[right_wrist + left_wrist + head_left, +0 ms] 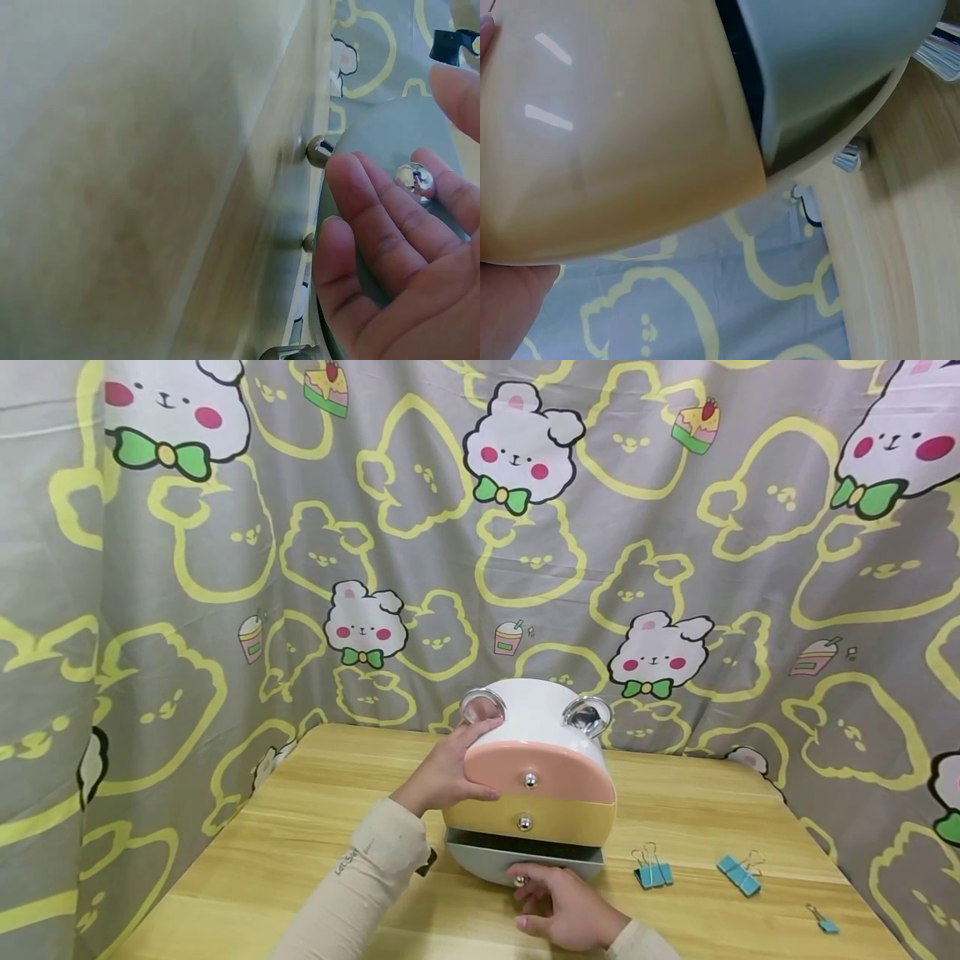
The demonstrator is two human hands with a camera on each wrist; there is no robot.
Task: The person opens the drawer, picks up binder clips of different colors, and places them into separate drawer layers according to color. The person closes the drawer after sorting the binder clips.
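Note:
A small round-topped cabinet [540, 706] with white body and silver ear-like rings stands on the table. Its front has a pink drawer [491, 766], a yellow drawer [480, 817] and, lowest, a grey drawer [480, 864] standing partly pulled out. Against the cabinet's upper left side rests my left hand [450, 768], fingers extended up by the ring and thumb across the front. My right hand [566, 906] is at the grey drawer; in the right wrist view its silver knob [414, 178] sits between two bent fingers [450, 191], the thumb apart from it.
On the wooden table [300, 827], right of the cabinet, lie a teal binder clip [655, 874], a second clip [738, 875] and a smaller clip [827, 926]. A patterned curtain [420, 560] hangs behind the table and along its sides. Silver feet [847, 157] show under the cabinet.

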